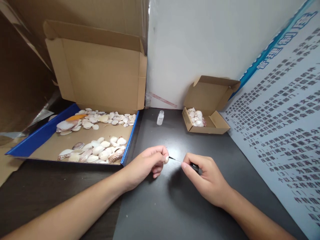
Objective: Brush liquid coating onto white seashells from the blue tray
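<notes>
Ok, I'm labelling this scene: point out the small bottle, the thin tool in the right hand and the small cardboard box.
Small bottle [160, 119]: head view, on its body.
Thin tool [177, 160]: head view, on its shaft.
Small cardboard box [210, 96]: head view, inside its raised lid.

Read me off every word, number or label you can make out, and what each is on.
"管理制度": heading on the wall poster; characters before it are partly hidden.
"(1)", "(2)", "(3)": item numbers in the poster's body; much of that print is too blurred or cut off to quote.
Small bottle: label print too small to read.
</notes>
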